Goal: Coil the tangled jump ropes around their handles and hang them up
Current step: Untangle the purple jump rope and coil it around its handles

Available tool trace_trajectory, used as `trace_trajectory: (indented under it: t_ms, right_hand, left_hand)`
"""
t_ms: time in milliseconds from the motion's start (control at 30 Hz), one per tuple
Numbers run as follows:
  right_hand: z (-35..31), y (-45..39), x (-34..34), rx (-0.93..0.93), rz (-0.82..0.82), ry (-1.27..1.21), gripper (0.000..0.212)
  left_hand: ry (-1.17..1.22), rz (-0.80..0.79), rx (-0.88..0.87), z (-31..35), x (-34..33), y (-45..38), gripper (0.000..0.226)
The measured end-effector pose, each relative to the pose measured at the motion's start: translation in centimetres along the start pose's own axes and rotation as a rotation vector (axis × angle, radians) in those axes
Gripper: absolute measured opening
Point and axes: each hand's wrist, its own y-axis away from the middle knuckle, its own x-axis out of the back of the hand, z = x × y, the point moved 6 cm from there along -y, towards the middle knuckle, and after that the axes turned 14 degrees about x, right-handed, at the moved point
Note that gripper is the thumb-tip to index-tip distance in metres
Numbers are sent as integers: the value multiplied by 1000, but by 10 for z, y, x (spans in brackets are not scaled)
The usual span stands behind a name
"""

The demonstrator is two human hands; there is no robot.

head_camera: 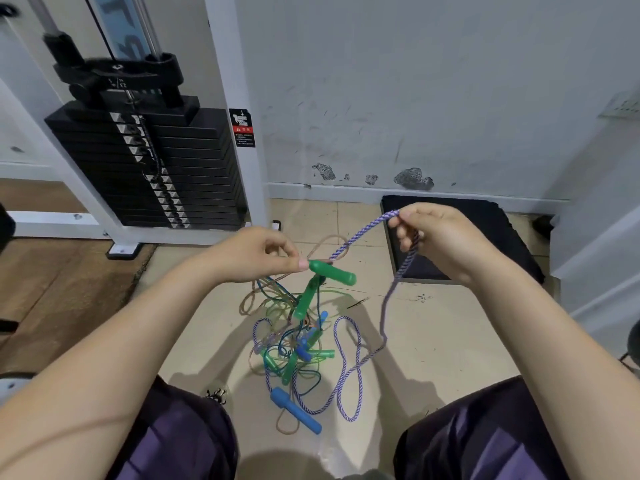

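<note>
My left hand (266,252) pinches the end of a green handle (333,271), which sticks out level to the right. A second green handle (305,299) hangs just under it. My right hand (434,239) grips a purple-and-white braided rope (360,235) that arcs from the green handle up to my fingers, then drops down (384,317) into loops on the floor. Below lies a tangled pile of ropes (294,344) with green and blue handles, and one large blue handle (294,410) nearest me.
A white-framed weight machine with a black plate stack (149,168) stands at the left. A black mat (460,237) lies against the scuffed white wall behind my right hand. My knees in dark purple shorts (180,438) frame the pile on the tiled floor.
</note>
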Motion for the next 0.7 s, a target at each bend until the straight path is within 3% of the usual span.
trace_trajectory:
  t_ms: [67, 267, 467, 700]
  right_hand:
    - [-1, -1, -1, -27, 9, -82, 23]
    - [4, 15, -27, -149, -263, 122, 22]
    - [12, 17, -43, -213, -285, -10, 19]
    - [16, 21, -44, -254, -408, 157, 27]
  left_hand:
    - [-103, -23, 23, -4, -5, -2, 33]
    - [-75, -76, -4, 2, -10, -1, 28]
    - [-8, -69, -36, 8, -9, 2, 31]
    - [70, -51, -28, 13, -4, 7, 24]
